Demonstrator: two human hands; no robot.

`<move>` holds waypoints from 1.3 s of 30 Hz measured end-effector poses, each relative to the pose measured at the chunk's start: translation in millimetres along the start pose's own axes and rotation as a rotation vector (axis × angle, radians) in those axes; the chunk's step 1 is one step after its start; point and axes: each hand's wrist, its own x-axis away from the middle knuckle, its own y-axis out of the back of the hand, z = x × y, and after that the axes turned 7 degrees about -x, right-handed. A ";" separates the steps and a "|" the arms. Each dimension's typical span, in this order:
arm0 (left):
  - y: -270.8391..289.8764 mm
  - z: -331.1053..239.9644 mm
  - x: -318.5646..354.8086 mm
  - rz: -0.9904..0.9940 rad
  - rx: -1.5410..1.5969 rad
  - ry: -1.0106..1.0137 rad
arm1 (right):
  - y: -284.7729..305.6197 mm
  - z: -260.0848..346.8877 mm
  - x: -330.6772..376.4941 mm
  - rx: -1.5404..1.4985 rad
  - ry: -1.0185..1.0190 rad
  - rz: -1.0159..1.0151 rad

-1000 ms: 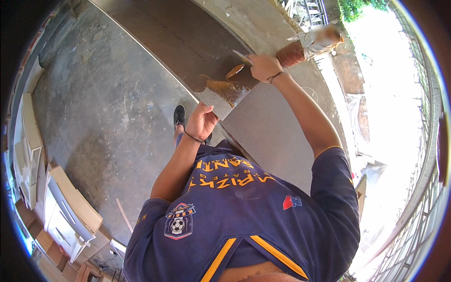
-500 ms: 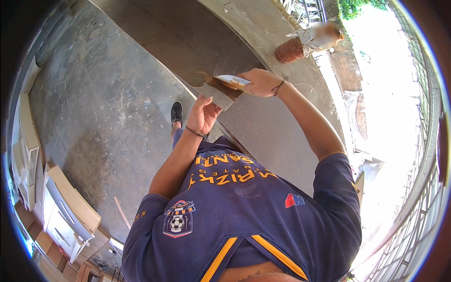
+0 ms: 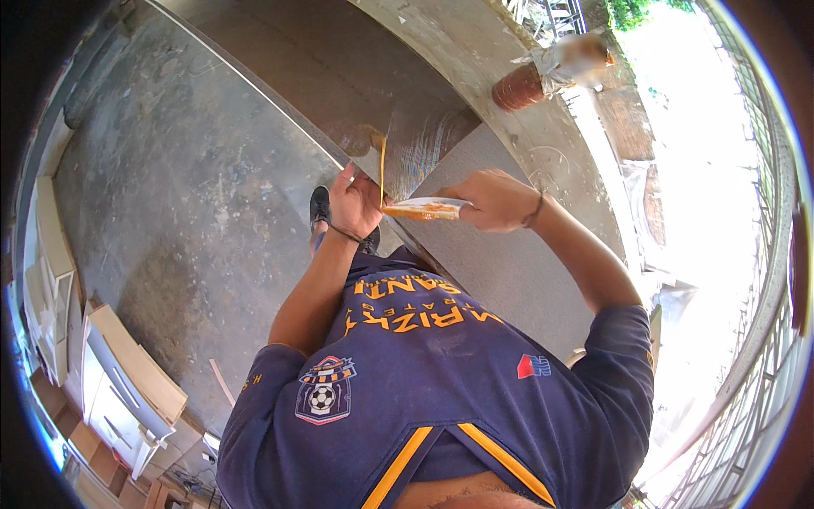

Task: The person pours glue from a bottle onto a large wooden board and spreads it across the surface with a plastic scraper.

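My left hand grips a thin flat spreader, now almost edge-on, with a yellow-orange coat along it. Closed round one end of a shallow white holder is my right hand. Orange-brown sticky stuff coats the holder, and its tip meets the lower end of the spreader. Beneath and beyond both hands lies a dark brown sheet, where a wet patch with shiny streaks shows near its closest end. A grey textured panel borders that end.
Bare concrete floor stretches to the left, with pale cabinet-like furniture at the lower left. A concrete ledge runs past the sheet. On it stands a reddish-brown can with a whitish cloth or bag. Metal bars line the right side.
Both hands have come closer to me, and the right has lowered. The spreader has turned from flat-facing to edge-on, against the holder's tip. Streaks on the sheet are now uncovered.
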 end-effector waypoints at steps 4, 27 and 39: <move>7.1 -1.7 1.3 -0.059 -0.089 -0.025 | 34.2 -6.2 5.1 -0.051 0.166 -0.281; -8.8 4.9 -12.4 -0.107 -0.199 -0.007 | 18.5 -39.5 -138.8 0.050 -0.043 -0.414; -2.7 10.4 -19.9 -0.114 -0.203 -0.008 | 18.2 -27.9 -92.2 -0.338 0.113 -0.189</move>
